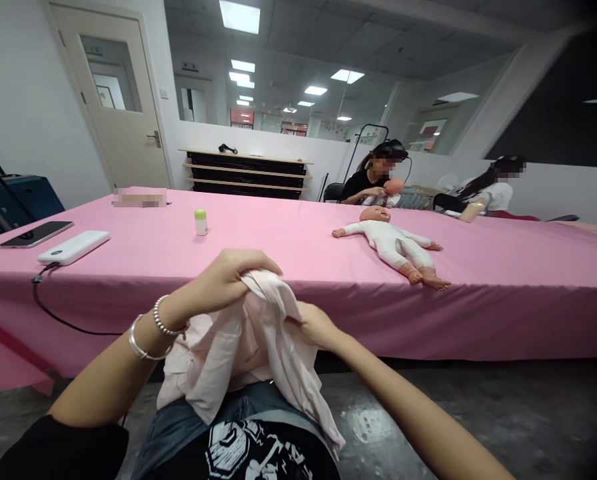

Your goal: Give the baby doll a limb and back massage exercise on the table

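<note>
Okay, so in the head cam view, the person's left hand (221, 283) is curled over the top of a pale pink cloth garment (238, 350), fingers wrapped down and bunching a fold into a firm pinch. The right hand (318, 327) pinches another part of the garment a bit lower, with its fingers pressed together into the fabric, though the folds hide how the thumb sits. The cloth hangs below and between the two grips, over the person's blue denim bottoms (188, 417) and black printed T-shirt (263, 453). Just behind the left grip, that wrist wears a beaded silver bracelet (166, 319) and a plain silver bangle (146, 341).

Ahead of the grip is a table with a pink cover (498, 313). Ahead and to the right, a baby manikin (388, 243) lies on its back near the edge. Ahead and to the left are a small green-capped bottle (201, 222), a white power bank (73, 247) and a phone (36, 233), with a black cable (53, 313) hanging over the edge. Well beyond the grip, a seated co-worker (371, 180) holds a baby doll (393, 187).
</note>
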`<move>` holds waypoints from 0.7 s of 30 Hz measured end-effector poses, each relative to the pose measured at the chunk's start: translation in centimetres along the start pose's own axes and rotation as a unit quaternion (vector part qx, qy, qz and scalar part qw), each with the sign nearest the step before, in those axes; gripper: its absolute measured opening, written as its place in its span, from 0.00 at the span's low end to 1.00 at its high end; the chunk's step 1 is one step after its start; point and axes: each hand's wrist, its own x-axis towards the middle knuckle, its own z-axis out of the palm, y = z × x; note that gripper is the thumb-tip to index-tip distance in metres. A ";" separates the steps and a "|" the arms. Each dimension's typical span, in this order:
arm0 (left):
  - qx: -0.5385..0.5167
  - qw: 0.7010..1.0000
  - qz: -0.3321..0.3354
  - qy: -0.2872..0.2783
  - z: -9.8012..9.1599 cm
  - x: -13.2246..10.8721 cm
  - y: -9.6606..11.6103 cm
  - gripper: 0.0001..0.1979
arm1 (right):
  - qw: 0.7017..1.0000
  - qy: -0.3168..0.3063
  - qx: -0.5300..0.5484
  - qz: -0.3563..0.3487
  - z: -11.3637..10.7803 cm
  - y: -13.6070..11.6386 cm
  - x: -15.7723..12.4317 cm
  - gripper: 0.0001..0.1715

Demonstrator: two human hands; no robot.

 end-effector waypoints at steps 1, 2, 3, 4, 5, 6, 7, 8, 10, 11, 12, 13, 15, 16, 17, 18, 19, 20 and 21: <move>0.083 0.996 -0.021 0.041 -0.7 -0.2 -0.9 0.12 | 1.000 0.020 -0.008 0.017 -1.3 0.7 0.0 0.15; 0.161 0.983 -0.050 0.077 -1.3 -0.5 -1.9 0.13 | 0.998 0.059 -0.006 0.038 -2.9 1.3 -0.2 0.16; 0.226 0.966 -0.087 0.096 -1.8 -0.6 -3.0 0.13 | 0.992 0.111 -0.005 0.059 -4.7 1.6 -0.3 0.17; 0.274 0.950 -0.118 0.094 -2.0 -0.7 -4.1 0.13 | 0.982 0.170 -0.014 0.078 -6.6 1.6 -0.5 0.16; 0.308 0.937 -0.145 0.075 -2.1 -0.7 -5.1 0.12 | 0.969 0.227 -0.028 0.091 -8.5 1.3 -0.7 0.14; 0.328 0.929 -0.166 0.044 -1.9 -0.7 -6.1 0.10 | 0.952 0.290 -0.044 0.091 -10.3 0.8 -0.9 0.12; 0.341 0.922 -0.182 0.014 -1.7 -0.5 -6.9 0.09 | 0.931 0.351 -0.061 0.081 -11.9 -0.1 -1.2 0.12; 0.347 0.917 -0.198 -0.006 -1.3 -0.3 -7.6 0.08 | 0.908 0.407 -0.074 0.070 -13.3 -1.1 -1.4 0.11; 0.341 0.911 -0.232 -0.006 -0.4 0.3 -8.7 0.09 | 0.873 0.477 -0.092 0.045 -15.3 -3.2 -2.0 0.10; 0.328 0.912 -0.248 0.010 -0.1 0.5 -9.1 0.10 | 0.862 0.495 -0.102 0.034 -15.9 -4.2 -2.4 0.10; 0.305 0.916 -0.259 0.031 0.2 0.8 -9.3 0.09 | 0.853 0.508 -0.113 0.024 -16.3 -4.9 -2.7 0.09; 0.271 0.924 -0.264 0.050 0.4 0.9 -9.5 0.09 | 0.846 0.518 -0.123 0.017 -16.4 -5.4 -3.1 0.09; 0.183 0.945 -0.261 0.075 0.6 1.2 -9.6 0.08 | 0.837 0.529 -0.141 0.007 -16.3 -5.7 -3.6 0.09; 0.140 0.952 -0.257 0.085 0.7 1.2 -9.6 0.07 | 0.835 0.530 -0.148 0.003 -16.0 -5.4 -3.8 0.09; 0.106 0.956 -0.255 0.095 0.7 1.2 -9.5 0.07 | 0.835 0.527 -0.155 -0.003 -15.7 -4.8 -3.9 0.10; 0.087 0.958 -0.254 0.103 0.7 1.2 -9.5 0.07 | 0.837 0.521 -0.166 -0.011 -15.5 -4.1 -3.9 0.10; 0.080 0.957 -0.255 0.110 0.7 1.2 -9.4 0.07 | 0.837 0.516 -0.181 -0.019 -15.3 -3.3 -3.9 0.11; 0.080 0.957 -0.255 0.116 0.8 1.2 -9.3 0.07 | 0.837 0.509 -0.200 -0.024 -15.1 -2.4 -3.8 0.12; 0.082 0.957 -0.253 0.120 0.8 1.2 -9.2 0.07 | 0.838 0.498 -0.223 -0.023 -15.0 -1.6 -3.7 0.13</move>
